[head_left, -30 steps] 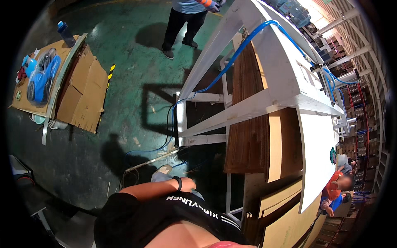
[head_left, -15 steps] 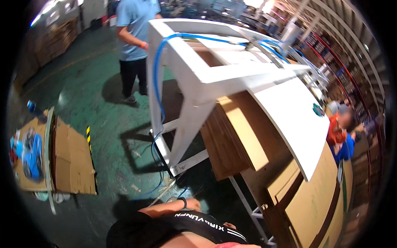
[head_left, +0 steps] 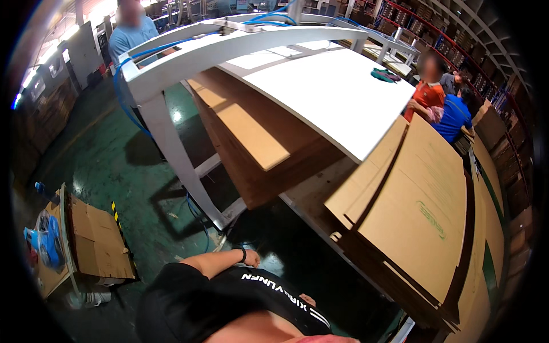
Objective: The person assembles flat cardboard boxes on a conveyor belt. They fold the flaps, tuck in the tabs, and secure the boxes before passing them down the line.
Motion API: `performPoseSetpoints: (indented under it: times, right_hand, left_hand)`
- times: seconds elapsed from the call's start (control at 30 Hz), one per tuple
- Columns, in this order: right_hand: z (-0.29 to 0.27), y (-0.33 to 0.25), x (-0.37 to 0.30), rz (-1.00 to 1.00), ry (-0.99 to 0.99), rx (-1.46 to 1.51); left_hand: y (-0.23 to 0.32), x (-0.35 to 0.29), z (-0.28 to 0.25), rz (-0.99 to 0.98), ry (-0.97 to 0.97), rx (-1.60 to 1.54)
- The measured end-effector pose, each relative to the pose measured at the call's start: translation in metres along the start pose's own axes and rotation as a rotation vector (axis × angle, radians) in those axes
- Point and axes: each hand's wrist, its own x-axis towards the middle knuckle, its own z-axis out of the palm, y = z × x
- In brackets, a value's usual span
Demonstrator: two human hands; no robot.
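My left hand (head_left: 251, 258) hangs low in front of my black shirt, with a dark band on its wrist. Its fingers look loosely curled, and nothing shows in them. Only a small part of my right hand (head_left: 307, 299) appears beyond the shirt; its fingers are mostly hidden. Neither hand touches the worktable. Ahead stands a white metal frame (head_left: 171, 120) with a smooth white top (head_left: 320, 97). Brown cardboard sheets (head_left: 246, 128) lie on a shelf under that top. A dark green and purple cloth-like bundle (head_left: 385, 75) rests on the white surface.
Large flat cardboard sheets (head_left: 417, 200) are stacked at the right. A cardboard box (head_left: 97, 237) stands at the left beside a bagged blue item (head_left: 51, 243). Blue hoses (head_left: 119, 94) hang off the frame. People in blue (head_left: 134, 37) and orange (head_left: 426, 94) stand beyond.
My view has shifted right and closer to the white top, showing more of the stacked cardboard. Both hands stay low by my body. The person in light blue now appears farther left.
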Motion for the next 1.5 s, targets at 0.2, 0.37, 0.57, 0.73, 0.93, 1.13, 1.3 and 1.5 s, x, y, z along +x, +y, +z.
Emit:
performPoseSetpoints:
  times: [0.2, 0.37, 0.57, 0.73, 0.93, 1.13, 1.3, 1.5]
  right_hand:
    - [-0.112, 0.010, -0.040, -0.084, 0.287, -0.503]
    - [-0.181, -0.061, -0.113, -0.171, 0.220, -0.531]
    - [-0.134, -0.335, -0.303, -1.009, 0.447, -0.601]
    - [-0.246, -0.445, -0.353, -1.509, 1.299, -0.827]
    - [-0.395, -0.535, -0.307, -0.964, 0.879, -1.159]
    - [-0.429, -0.473, -0.223, -0.821, 0.582, -1.541]
    - [-0.446, -0.472, -0.219, -0.955, 0.446, -1.451]
    - [-0.477, -0.563, -0.225, -0.705, -0.155, -1.671]
  left_hand:
    - [0.159, 0.030, 0.037, 0.355, -0.033, 0.180]
    - [0.349, -0.040, -0.033, 0.536, -0.288, -0.223]
    - [0.495, -0.049, -0.053, 0.947, 0.382, 0.025]
    - [0.614, 0.027, -0.006, 1.263, 0.676, 0.290]
    - [0.723, 0.109, 0.056, 1.162, 0.644, 0.520]
    - [0.763, 0.133, 0.096, 1.076, 0.627, 0.686]
    - [0.796, 0.125, 0.110, 0.998, 0.678, 0.607]
    - [0.825, 0.127, 0.135, 0.828, 0.791, 0.749]
